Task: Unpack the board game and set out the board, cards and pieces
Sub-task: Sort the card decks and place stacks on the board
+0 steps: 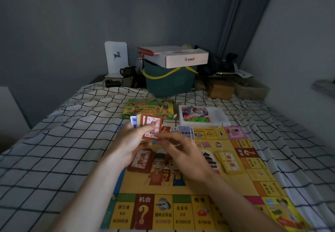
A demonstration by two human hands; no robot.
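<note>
Left hand point(130, 141) grips a fanned stack of cards point(146, 124) above the board point(253, 173), w/ right hand point(179, 152) pinching the red top card, prob. to sort by colour: red pile point(139, 161) & yellow pile point(229, 161) already lie on board; blue cards point(184, 131) beyond; pieces in white tray point(223, 121) beside game box point(150, 107)

A single head-worn wide-angle view looks forward and down along the bed point(54, 141), close above the board point(253, 177), facing the far wall point(72, 14).
</note>
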